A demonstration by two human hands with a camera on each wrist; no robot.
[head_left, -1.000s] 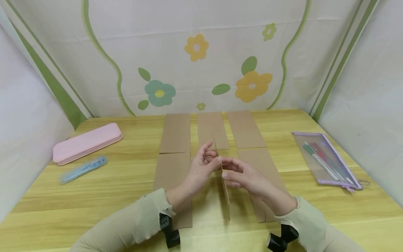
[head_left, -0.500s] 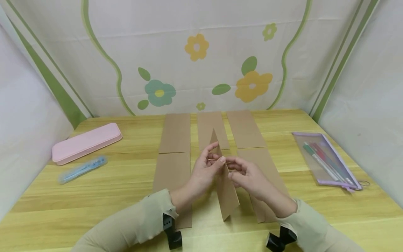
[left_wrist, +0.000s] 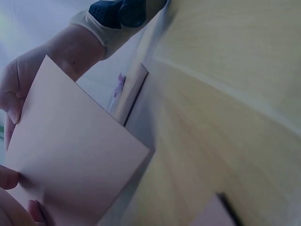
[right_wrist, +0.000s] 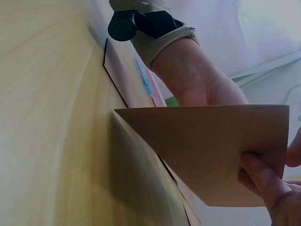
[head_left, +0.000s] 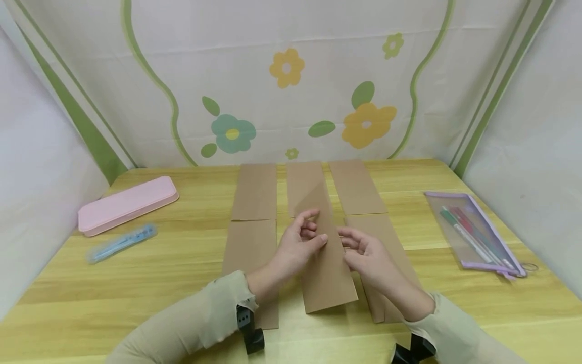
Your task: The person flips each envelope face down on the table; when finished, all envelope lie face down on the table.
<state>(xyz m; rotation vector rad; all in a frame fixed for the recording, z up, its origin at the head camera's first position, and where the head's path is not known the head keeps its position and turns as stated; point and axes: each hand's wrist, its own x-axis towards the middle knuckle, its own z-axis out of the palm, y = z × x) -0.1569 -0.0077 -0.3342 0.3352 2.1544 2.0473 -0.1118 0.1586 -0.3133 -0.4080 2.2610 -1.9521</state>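
Note:
A brown card sheet (head_left: 329, 280) is tilted in mid-table in the head view, its upper end over the middle back card (head_left: 303, 177). My left hand (head_left: 294, 248) pinches it at the left edge, thumb on the facing side and fingertips partly hidden. At its right edge, my right hand (head_left: 369, 257) holds the sheet with curled fingers. In the right wrist view a finger (right_wrist: 263, 175) touches the underside, where a faint line crosses the card. The left wrist view shows the sheet's plain face (left_wrist: 75, 141) and one raised corner.
More brown cards lie flat: left back (head_left: 255, 192), left front (head_left: 249, 247), right back (head_left: 358, 187) and right front (head_left: 386, 240). A pink case (head_left: 129, 205) and a blue pen-like item in clear plastic (head_left: 123, 243) lie left. A purple-edged mesh pouch (head_left: 473, 235) with pens lies right.
The sheet stood nearly edge-on to the head view; it has turned so its broad face shows and leans lower. Both hands moved slightly right with it.

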